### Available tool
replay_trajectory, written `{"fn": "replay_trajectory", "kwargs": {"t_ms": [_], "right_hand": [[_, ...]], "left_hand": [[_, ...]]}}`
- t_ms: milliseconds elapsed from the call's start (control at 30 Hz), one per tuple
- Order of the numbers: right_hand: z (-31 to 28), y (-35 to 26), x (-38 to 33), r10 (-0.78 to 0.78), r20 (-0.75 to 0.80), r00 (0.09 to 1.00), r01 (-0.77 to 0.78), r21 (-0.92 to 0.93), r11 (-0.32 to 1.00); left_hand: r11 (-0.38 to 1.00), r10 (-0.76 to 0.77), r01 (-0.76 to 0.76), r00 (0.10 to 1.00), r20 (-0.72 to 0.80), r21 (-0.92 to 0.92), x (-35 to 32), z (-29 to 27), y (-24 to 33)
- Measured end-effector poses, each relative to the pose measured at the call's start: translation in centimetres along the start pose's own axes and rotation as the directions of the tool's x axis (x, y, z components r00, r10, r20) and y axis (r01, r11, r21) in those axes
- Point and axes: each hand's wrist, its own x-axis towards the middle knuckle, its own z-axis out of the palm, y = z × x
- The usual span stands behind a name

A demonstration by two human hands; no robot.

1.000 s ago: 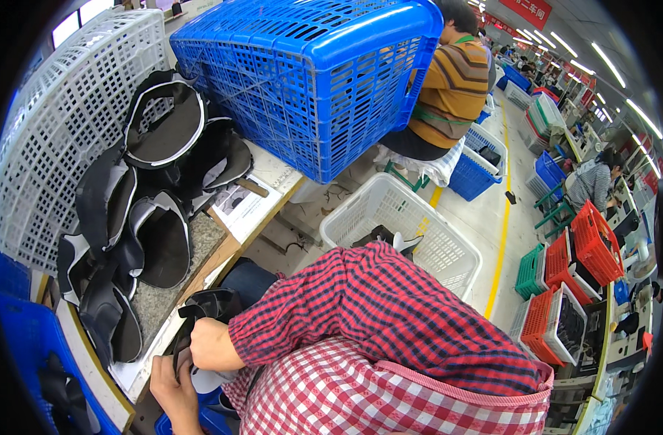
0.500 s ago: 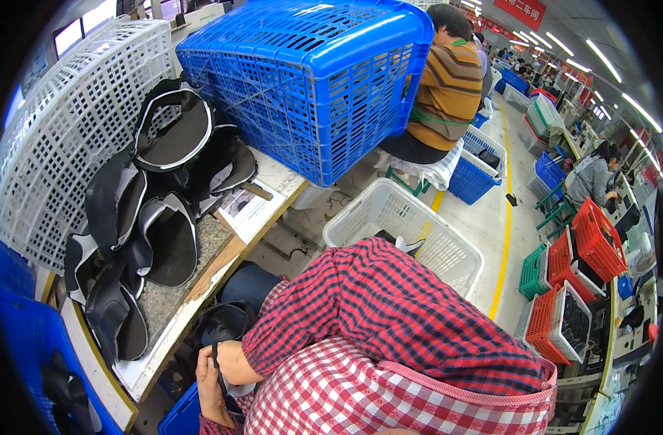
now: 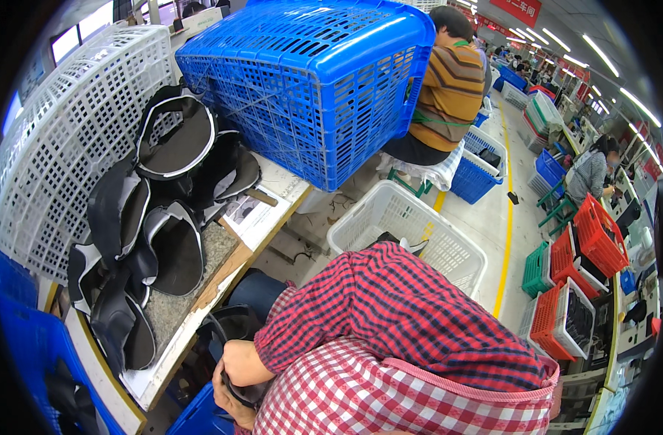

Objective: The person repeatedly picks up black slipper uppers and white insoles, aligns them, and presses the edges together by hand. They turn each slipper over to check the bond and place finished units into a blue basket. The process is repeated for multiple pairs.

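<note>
Low beside the table's near edge, my right hand is curled closed on a black shoe upper. Just below it, my left hand grips the same piece, its fingers bent around the edge. Part of the upper is hidden behind my hands and sleeve. On the worktable to the left lies a heap of black shoe uppers with pale edges and dark linings, their openings turned up or sideways.
A blue basket lies tipped at the table's far end; a white basket leans at the left. On the floor ahead stands another white basket. A blue bin sits below my hands. A seated person works beyond.
My hands have shifted slightly right and down with the upper, and my right fist now covers more of my left fingers. The view has moved a little; the heap stays as it was.
</note>
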Motion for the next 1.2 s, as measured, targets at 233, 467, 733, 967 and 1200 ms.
{"fn": "replay_trajectory", "kwargs": {"t_ms": [233,467,733,967,1200], "right_hand": [[0.4,0.8,0.5,-0.008,-0.084,0.996,0.007,-0.013,1.0],[3.9,-0.1,0.7,-0.065,-0.093,0.994,0.062,-0.031,0.998],[5.9,-1.2,0.8,-0.215,-0.042,0.976,0.214,-0.027,0.976],[4.2,-3.5,9.1,-0.152,-0.113,0.982,0.158,0.049,0.986],[0.4,-9.6,16.7,-0.14,0.172,0.975,0.122,0.11,0.986]], "left_hand": [[0.954,0.207,-0.223,0.974,0.095,0.202,2.0,0.2,3.2],[0.903,0.207,-0.183,0.978,-0.02,0.389,3.9,0.4,1.6],[0.703,-0.021,-0.063,0.994,0.109,0.708,9.2,2.5,-6.3],[0.925,-0.377,0.378,0.926,-0.029,0.046,10.3,-13.4,-7.0],[0.803,-0.141,0.287,0.943,0.301,-0.523,-8.1,-24.7,3.2]]}}
